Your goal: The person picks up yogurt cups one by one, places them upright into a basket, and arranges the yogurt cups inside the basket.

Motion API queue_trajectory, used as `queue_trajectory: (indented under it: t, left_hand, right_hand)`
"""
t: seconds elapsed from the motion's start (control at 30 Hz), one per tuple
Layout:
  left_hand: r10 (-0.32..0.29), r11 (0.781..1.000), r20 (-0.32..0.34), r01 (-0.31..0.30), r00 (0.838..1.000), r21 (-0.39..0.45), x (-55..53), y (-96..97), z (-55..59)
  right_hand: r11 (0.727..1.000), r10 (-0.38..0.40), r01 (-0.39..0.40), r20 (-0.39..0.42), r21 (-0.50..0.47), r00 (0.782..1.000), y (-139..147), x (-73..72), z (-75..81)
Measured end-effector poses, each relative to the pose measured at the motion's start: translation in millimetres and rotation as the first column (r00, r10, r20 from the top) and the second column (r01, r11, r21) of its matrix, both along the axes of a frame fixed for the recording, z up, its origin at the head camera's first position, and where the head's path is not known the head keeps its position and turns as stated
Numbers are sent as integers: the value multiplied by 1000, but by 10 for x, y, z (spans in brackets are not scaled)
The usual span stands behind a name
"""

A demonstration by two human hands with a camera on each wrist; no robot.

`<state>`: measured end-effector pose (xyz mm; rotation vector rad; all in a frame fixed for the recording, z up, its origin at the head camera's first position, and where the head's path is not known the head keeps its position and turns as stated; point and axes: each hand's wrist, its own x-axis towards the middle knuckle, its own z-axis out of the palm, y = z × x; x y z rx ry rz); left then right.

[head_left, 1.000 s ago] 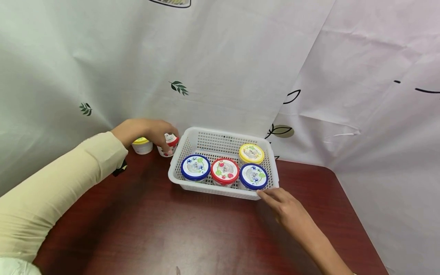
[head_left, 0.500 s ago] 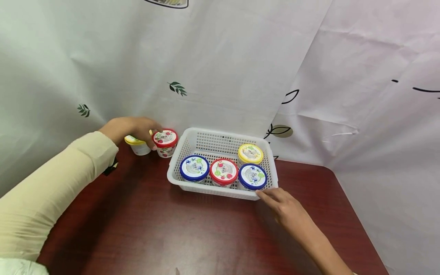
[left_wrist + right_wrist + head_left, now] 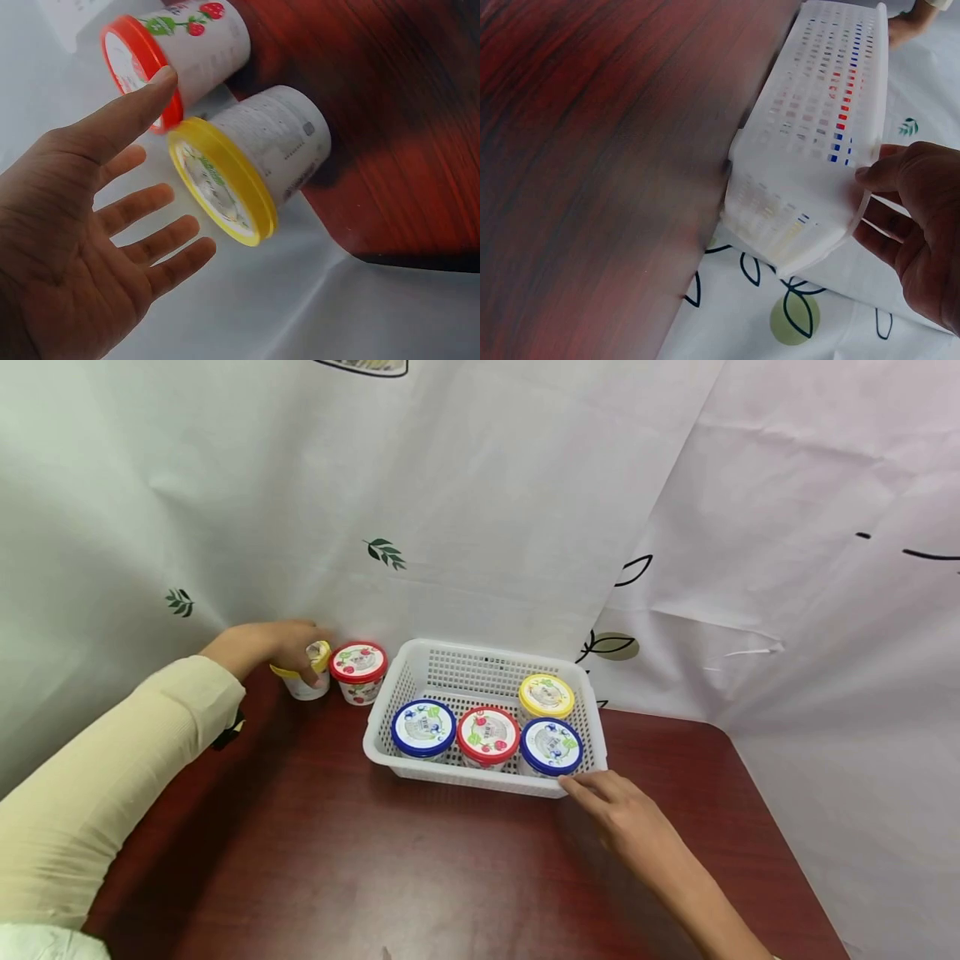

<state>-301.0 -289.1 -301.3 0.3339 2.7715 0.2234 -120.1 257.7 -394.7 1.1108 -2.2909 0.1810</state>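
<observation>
In the left wrist view my left hand point(image 3: 82, 247) has its fingers spread beside the lid of a white tub with a yellow lid point(image 3: 281, 139); a small gap shows there. Seen from the head, that hand point(image 3: 273, 647) is over the same tub point(image 3: 306, 690) and partly covers its lid. Just right of it stands a red-lidded tub with a berry print point(image 3: 359, 663). My right hand point(image 3: 630, 822) grips the near right corner of a white plastic basket point(image 3: 465, 778), thumb outside the rim and fingers behind it in the right wrist view.
Inside the basket are two blue-lidded tubs point(image 3: 423, 727), a red-lidded tub point(image 3: 488, 735) and a yellow-lidded tub point(image 3: 547, 694). The dark red table point(image 3: 420, 868) backs onto a white patterned cloth point(image 3: 495, 510).
My left hand has let go of the red-lidded tub beside the basket and moved left to the yellow-lidded one. My right hand has stayed on the basket corner.
</observation>
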Motion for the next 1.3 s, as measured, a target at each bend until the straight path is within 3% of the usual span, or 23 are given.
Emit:
queue_trajectory:
  t: [0.53,0.77,1.0,1.3]
  left_hand:
    - [28,1000,14,-28,1000,-2,-7,-195,-138]
    - [-18,999,6,19,1000,-31,-35,-292,-217]
    - [-32,998,-14,31,999,-57,16,-313,-183]
    - [-6,995,-13,4,1000,-96,91,-338,-117]
  right_hand:
    - [1000,18,-18,23,3,1000,-44,-6,-3]
    - [1000,22,-23,41,3,999,-59,-9,-10]
    - [1000,22,-22,34,2,999,-65,-11,-10]
    - [1000,22,-22,34,1,999,-66,-16,-13]
